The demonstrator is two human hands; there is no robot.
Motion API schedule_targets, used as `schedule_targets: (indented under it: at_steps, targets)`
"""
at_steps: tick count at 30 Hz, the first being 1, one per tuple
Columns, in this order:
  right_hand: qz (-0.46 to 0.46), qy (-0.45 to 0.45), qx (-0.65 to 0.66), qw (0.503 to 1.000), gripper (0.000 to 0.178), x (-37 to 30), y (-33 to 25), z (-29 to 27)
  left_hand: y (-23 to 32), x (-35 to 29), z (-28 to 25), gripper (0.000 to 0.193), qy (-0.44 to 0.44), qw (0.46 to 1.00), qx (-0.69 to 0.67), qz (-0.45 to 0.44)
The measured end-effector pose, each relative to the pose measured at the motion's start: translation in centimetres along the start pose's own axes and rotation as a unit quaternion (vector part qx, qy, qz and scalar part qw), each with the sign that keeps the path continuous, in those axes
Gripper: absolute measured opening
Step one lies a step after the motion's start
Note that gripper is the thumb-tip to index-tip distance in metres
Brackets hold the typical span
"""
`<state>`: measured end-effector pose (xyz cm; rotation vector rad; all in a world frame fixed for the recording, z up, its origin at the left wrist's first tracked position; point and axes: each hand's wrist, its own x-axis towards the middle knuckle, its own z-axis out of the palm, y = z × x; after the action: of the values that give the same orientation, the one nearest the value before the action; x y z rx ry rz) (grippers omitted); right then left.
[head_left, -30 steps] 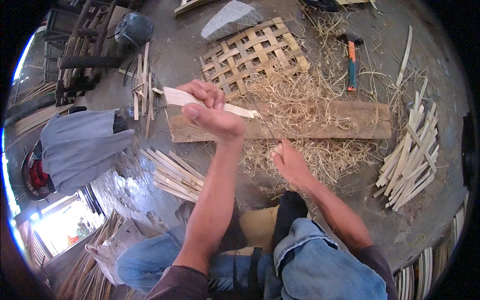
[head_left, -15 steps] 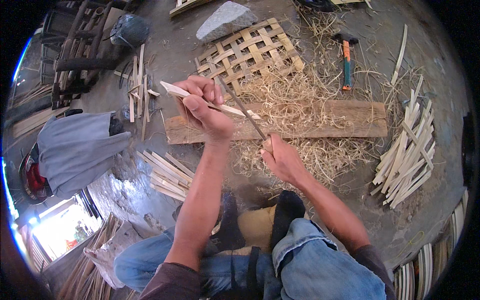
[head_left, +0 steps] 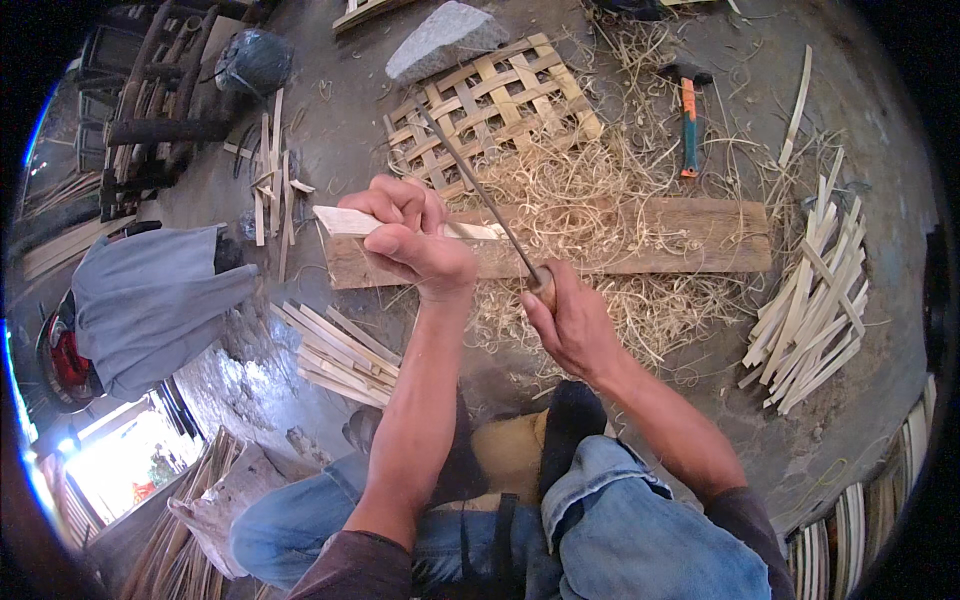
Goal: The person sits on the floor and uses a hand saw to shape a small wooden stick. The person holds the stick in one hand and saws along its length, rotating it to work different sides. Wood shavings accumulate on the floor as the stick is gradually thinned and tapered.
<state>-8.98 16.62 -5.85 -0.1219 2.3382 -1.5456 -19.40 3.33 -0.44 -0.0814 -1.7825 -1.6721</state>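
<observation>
My left hand [head_left: 415, 240] is closed around a pale bamboo strip [head_left: 342, 221]. One broad end sticks out to the left of the fist, and the other reaches right over the plank. In my right hand [head_left: 580, 325], the fingers wrap the wooden handle of a knife [head_left: 478, 190]. Its long, narrow, dark blade slants up and left, crossing beside the strip's right end; whether they touch I cannot tell. Below both lies a brown wooden plank [head_left: 722, 238], partly covered by thin curly shavings [head_left: 575, 190].
A woven bamboo panel [head_left: 490, 105] and a grey stone [head_left: 446, 42] lie beyond the plank. There is a hammer [head_left: 690, 125] at the far right. Strips are piled at right [head_left: 808, 300] and left [head_left: 335, 350]. A grey cloth [head_left: 150, 300] hangs at the left.
The strip has rolled in my left hand, so its broad face shows more. That hand has shifted slightly right and down. The knife's blade now reaches farther up and away.
</observation>
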Motion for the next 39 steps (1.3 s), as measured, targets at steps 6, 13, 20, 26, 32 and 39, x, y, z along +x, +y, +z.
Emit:
schedule_targets:
  at_steps: [6,13,20,26,32,39]
  targets:
    - [0.041,-0.027,-0.032,0.998,0.037,-0.4,1.7,0.6,-0.4,-1.1,1.0,0.065,0.023,0.999,-0.027,0.012]
    - [0.049,-0.033,-0.055,0.997,0.035,0.0,2.2,0.6,0.3,-0.7,1.8,0.064,0.041,0.998,-0.047,0.016]
    - [0.128,-0.058,-0.038,0.989,0.034,-0.5,4.4,0.8,0.4,-0.9,2.1,0.065,0.041,0.998,-0.035,0.013]
    - [0.029,0.021,0.007,0.999,0.032,-2.8,1.2,0.3,0.1,-0.6,0.1,0.060,0.035,0.999,-0.028,0.015]
    - [0.118,-0.062,-0.028,0.991,0.040,-2.4,4.8,0.4,0.1,-0.8,0.3,0.060,0.026,0.999,-0.021,0.017]
    - [0.170,-0.057,-0.052,0.982,0.039,-2.5,6.7,1.5,0.7,-1.1,1.3,0.060,0.036,0.999,-0.035,0.014]
